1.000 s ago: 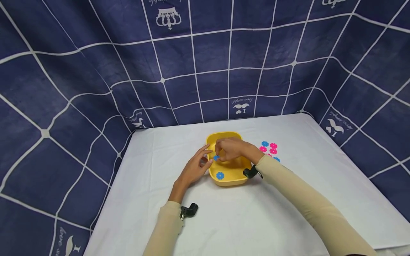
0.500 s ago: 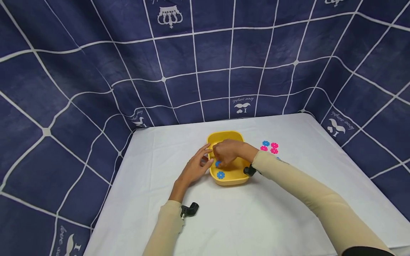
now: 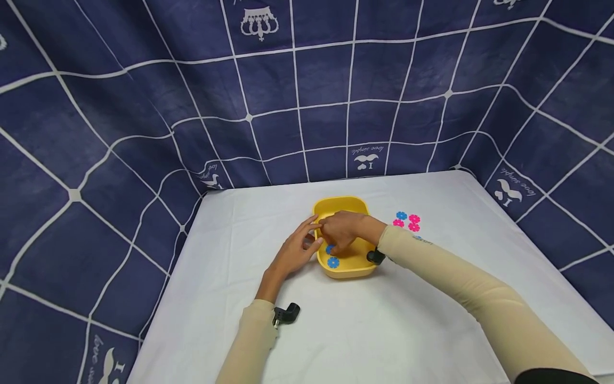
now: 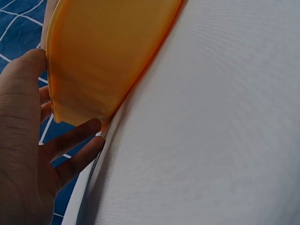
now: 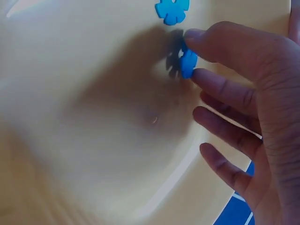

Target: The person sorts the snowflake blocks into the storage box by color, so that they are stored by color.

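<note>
In the head view a yellow plastic basin (image 3: 341,273) stands on the white cloth. My right hand (image 3: 344,230) reaches down inside it. In the right wrist view its thumb and a finger pinch a blue snowflake disc (image 5: 188,63), tilted on edge close to the basin floor. Beside it another blue snowflake disc (image 3: 333,262) lies flat on the floor of the basin. My left hand (image 3: 293,252) rests at the basin's left rim with relaxed fingers. The left wrist view has its thumb at the rim and two fingertips (image 4: 93,125) against the outer wall.
Right of the basin lie several loose pink snowflake discs (image 3: 414,227) and a blue one (image 3: 401,215), partly screened by the right sleeve (image 3: 460,282). A navy curtain (image 3: 321,106) with white lines encloses the back and sides of the table (image 3: 211,250).
My right hand has lowered the pinched blue disc toward the near side of the basin, closer to the one lying there. The left hand has stayed at the rim.
</note>
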Demonstrator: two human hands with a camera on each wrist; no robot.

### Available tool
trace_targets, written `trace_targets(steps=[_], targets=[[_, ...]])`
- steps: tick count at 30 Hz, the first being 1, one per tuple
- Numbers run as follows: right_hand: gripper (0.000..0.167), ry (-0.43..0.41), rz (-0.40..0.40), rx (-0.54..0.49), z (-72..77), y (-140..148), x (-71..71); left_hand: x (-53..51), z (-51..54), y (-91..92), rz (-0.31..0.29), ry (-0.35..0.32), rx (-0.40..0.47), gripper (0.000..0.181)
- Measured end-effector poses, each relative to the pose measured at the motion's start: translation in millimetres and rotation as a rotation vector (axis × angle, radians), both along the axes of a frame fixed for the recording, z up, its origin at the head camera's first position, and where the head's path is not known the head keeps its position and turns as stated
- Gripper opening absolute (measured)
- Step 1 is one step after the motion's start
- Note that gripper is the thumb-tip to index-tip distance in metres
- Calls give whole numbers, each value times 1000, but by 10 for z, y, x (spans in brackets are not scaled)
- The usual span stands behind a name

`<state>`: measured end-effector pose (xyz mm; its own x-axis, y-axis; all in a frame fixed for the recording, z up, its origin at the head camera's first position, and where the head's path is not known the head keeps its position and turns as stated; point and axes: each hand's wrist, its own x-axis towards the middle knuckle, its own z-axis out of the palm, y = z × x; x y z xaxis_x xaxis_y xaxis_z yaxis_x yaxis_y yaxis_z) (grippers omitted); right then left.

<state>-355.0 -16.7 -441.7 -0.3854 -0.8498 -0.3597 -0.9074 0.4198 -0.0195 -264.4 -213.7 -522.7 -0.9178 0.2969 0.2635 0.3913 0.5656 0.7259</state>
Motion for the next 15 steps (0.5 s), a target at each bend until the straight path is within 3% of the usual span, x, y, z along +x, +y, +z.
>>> trace_targets(steps=[15], targets=[[25,-3,9,-12,-55,33,-32,-18,-5,-4,-9,12,-10,50]])
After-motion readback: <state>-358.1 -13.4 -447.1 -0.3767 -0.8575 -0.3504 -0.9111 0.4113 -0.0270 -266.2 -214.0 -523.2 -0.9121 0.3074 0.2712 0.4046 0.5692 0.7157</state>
